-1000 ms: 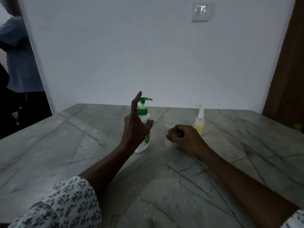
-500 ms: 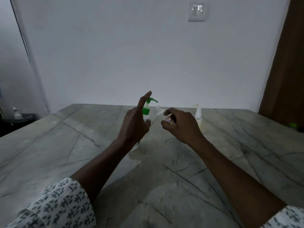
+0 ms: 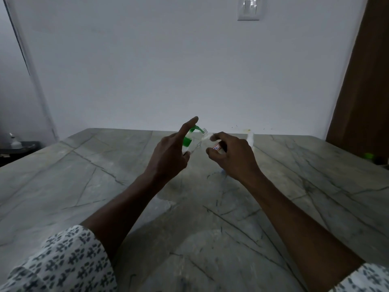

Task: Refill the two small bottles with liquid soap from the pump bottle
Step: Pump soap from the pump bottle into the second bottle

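Note:
The white pump bottle (image 3: 188, 140) with a green pump head stands mid-table, mostly hidden behind my left hand (image 3: 168, 157). That hand grips its body, the index finger raised straight above the pump head. My right hand (image 3: 233, 159) pinches a small clear bottle (image 3: 207, 136) with a red-edged label. It is tilted, its open neck right at the green spout. The second small bottle (image 3: 250, 138), white-capped, stands on the table behind my right hand.
The grey veined stone table (image 3: 84, 186) reaches back to a white wall. A brown wooden panel (image 3: 362, 81) rises at the right, with a small green object (image 3: 368, 155) by the table's right edge. A dark shelf (image 3: 19, 147) sits far left.
My right hand has lifted the small clear bottle off the table and tilted its neck up to the pump spout. My left hand stayed on the pump bottle, index finger still raised.

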`<act>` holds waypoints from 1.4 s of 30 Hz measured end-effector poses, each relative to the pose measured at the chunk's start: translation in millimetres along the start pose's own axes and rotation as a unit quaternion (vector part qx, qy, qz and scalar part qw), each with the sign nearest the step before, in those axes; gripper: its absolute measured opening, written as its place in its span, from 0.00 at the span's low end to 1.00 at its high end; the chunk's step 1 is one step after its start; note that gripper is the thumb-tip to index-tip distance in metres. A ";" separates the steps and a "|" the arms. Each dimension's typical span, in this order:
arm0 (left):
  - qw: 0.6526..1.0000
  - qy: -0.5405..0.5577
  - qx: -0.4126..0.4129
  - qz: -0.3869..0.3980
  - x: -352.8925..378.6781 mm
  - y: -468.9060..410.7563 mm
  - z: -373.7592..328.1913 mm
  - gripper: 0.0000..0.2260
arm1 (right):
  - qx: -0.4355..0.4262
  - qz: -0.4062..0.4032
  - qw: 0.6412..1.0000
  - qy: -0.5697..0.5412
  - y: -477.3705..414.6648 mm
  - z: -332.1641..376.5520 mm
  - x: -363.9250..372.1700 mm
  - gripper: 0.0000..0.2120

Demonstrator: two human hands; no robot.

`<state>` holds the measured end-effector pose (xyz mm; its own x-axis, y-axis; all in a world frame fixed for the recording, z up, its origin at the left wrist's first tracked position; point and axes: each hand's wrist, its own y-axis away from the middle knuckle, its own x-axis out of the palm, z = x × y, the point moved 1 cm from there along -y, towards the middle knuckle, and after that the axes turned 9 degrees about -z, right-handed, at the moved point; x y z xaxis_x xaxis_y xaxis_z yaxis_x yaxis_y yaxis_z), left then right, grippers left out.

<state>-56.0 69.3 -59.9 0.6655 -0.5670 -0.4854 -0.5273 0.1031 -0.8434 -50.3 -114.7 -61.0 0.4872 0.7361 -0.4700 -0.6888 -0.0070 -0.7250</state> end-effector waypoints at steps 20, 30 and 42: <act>0.998 -0.052 0.031 0.014 0.6 1.5 3.3 0.44 | 0.148 0.081 0.938 -0.302 -4.3 -18.0 -2.1 0.11; 0.999 -0.040 0.027 0.005 1.3 1.6 6.5 0.45 | 0.164 0.114 0.913 -0.355 -3.4 -21.4 11.0 0.14; 0.999 -0.038 0.029 0.004 2.0 1.4 7.2 0.44 | 0.124 0.103 0.936 -0.314 -4.1 -17.6 6.4 0.14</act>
<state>-51.6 74.2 -63.6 0.7007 -0.5031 -0.5058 -0.5025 0.1552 -0.8505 -34.9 -121.9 -70.0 -0.0285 0.9895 -0.1417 -0.8743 -0.0934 -0.4764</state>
